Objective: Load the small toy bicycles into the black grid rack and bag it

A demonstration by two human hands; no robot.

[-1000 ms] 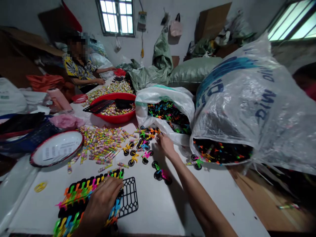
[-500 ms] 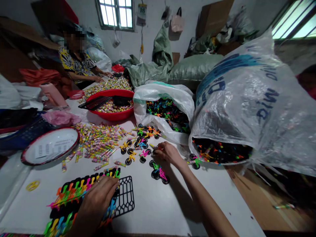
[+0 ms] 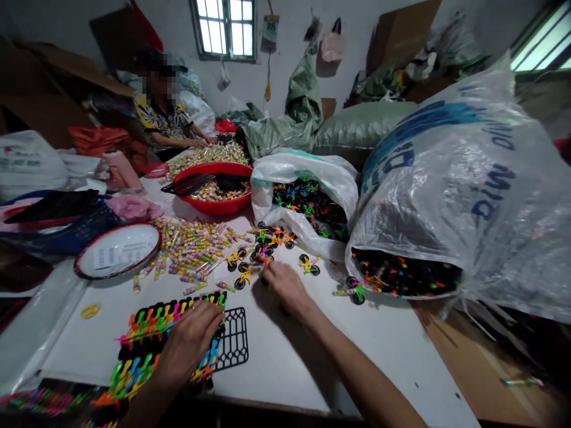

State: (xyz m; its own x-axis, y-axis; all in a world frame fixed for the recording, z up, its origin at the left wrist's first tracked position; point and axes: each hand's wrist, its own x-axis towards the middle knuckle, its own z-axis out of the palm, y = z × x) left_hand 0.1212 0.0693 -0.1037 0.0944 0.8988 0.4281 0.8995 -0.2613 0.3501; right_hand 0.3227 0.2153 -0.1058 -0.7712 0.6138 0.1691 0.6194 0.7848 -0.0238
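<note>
My left hand (image 3: pixel 191 339) lies over packed rows of colourful plastic toy pieces (image 3: pixel 154 315), its fingers curled round their right end. These pieces stand on a black plastic grid (image 3: pixel 236 339), whose bare part shows to the right. Farther forward, my right hand (image 3: pixel 285 288) is closed at the fingertips on a small toy bicycle (image 3: pixel 265 260); only an orange and pink bit of it shows. A yellow toy bicycle (image 3: pixel 243 276) lies just left of these fingers, and another yellow bicycle (image 3: pixel 308 264) to their right. Several more bicycles lie behind.
Wrapped candy tubes (image 3: pixel 191 249) are heaped on the white table (image 3: pixel 289 374). A red basin (image 3: pixel 214 205), an enamel plate (image 3: pixel 118 252) and an open sack of bicycles (image 3: pixel 285 160) stand around. A large sack (image 3: pixel 428 196) bulges on the right. A co-worker (image 3: pixel 169 122) sits behind.
My right hand has moved left, uncovering a yellow bicycle; the pink and green bicycles near it no longer show. The left hand stays on the rows. The view has turned slightly left.
</note>
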